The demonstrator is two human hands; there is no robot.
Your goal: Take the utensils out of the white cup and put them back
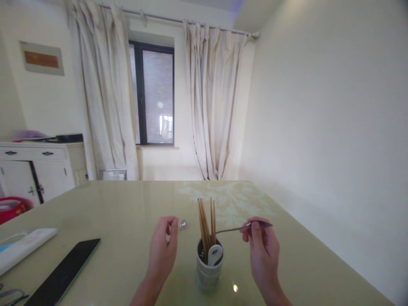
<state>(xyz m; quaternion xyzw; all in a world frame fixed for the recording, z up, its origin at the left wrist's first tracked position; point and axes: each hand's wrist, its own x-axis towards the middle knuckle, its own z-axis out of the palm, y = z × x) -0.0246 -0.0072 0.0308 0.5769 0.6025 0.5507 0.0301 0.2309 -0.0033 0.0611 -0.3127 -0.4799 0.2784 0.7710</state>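
Note:
A patterned ceramic holder (208, 278) stands upright on the table between my hands. Several wooden chopsticks (204, 223) and a white ceramic spoon (215, 254) rise out of it. To its left, my left hand (163, 244) is closed on a small metal spoon; the shiny spoon bowl (182, 224) pokes out past the fingertips. On the other side, my right hand (263, 246) pinches a long metal spoon (231, 230) near its broad end. The thin handle points left, its tip close to the chopsticks; whether they touch I cannot tell.
The glossy table (127, 212) has a black tablet-like slab (65, 270), a white power strip (30, 246) and a cable (12, 293) at its left. A wall (334, 148) runs along the right edge. Behind are curtains (213, 102), a window (157, 93) and a white cabinet (51, 170).

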